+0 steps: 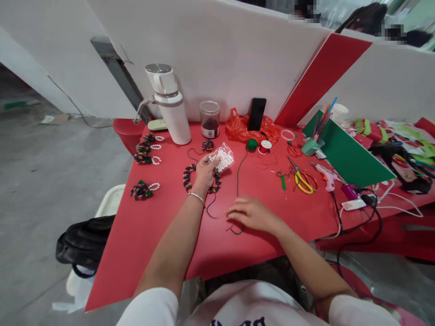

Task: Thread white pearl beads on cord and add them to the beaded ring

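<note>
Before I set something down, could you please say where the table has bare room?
The widest bare patch lies nearside of the lone yarn bundle, left of the left forearm. A smaller one separates the right forearm and yellow-handled scissors. It's crowded around the glue gun.

A smooth red rectangular tabletop [139, 235] stands against a tall white panelled partition [217, 54] bearing a slanting flat red strip [322, 77], with a rounded red seat [127, 138] by its far left corner and scuffed grey concrete floor [74, 172] alongside, under even, pale light.
</note>
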### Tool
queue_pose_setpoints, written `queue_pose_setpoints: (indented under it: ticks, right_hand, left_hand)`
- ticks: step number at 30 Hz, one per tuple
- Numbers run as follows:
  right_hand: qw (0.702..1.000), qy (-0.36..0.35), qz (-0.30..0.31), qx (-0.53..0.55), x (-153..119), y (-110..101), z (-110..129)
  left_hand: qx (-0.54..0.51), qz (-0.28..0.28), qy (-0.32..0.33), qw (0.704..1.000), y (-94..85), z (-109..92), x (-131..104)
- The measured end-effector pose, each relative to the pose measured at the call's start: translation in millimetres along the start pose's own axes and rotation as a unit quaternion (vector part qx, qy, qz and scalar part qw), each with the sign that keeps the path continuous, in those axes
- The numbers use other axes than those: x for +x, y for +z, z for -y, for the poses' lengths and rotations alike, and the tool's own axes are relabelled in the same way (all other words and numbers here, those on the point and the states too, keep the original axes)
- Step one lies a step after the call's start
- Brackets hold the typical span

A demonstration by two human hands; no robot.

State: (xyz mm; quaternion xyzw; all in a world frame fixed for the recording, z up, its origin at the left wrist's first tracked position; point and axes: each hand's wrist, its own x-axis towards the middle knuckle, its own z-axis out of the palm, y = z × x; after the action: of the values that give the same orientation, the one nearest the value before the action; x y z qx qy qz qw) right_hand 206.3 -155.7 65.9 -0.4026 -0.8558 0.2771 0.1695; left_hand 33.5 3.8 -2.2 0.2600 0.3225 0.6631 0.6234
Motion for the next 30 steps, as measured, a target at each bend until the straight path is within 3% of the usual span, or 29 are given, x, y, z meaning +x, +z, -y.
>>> queue_pose_setpoints:
  ticks: [2,5,7,11,13,16,19,21,25,27,30]
  right_hand:
    - [0.998,-0.008,-0.043,-0.048,14.6,-10.1,-24.6]
    - [0.989,0.022,-0.059,-0.132,30.7,-21.3,-58.0]
    - [0.973,0.091,-0.070,-0.200,34.2,-24.7,-72.3]
    - [0.905,0.263,-0.155,-0.295,28.8,-24.5,-85.0]
    - [0.895,0.287,-0.195,-0.281,29.2,-25.4,-89.3]
    - [0.930,0.218,-0.243,-0.167,50.1,-33.8,-98.5]
    - [0.958,0.122,-0.259,-0.036,99.8,-47.5,-109.7]
    - [0.970,0.073,-0.229,-0.017,142.1,-52.9,-114.7]
    - [0.994,0.008,-0.107,-0.017,213.3,-45.4,-114.3]
    - [0.996,0.017,-0.082,-0.017,229.1,-37.5,-112.9]
    - [0.993,0.039,-0.113,-0.021,223.1,-30.9,-115.6]
  left_hand:
    - [-0.001,-0.002,0.004,1.000,0.3,-0.7,-0.8]
    - [0.004,-0.001,0.006,1.000,1.3,-2.4,-2.4]
    - [0.007,0.001,-0.001,1.000,2.2,-3.4,-3.1]
    - [0.013,-0.001,-0.017,1.000,4.0,-2.9,-2.9]
    - [0.016,0.000,-0.020,1.000,4.0,-1.7,-2.2]
    - [0.013,-0.006,-0.013,1.000,2.0,-0.5,0.0]
    - [-0.011,-0.036,0.001,0.999,-2.2,-1.2,4.3]
    - [-0.033,-0.061,0.006,0.998,-5.1,-2.2,7.7]
    - [-0.036,-0.077,0.004,0.996,-9.1,-2.8,12.2]
    - [-0.023,-0.067,0.007,0.997,-10.9,-2.6,12.6]
    - [-0.010,-0.046,0.008,0.999,-13.3,-2.0,12.1]
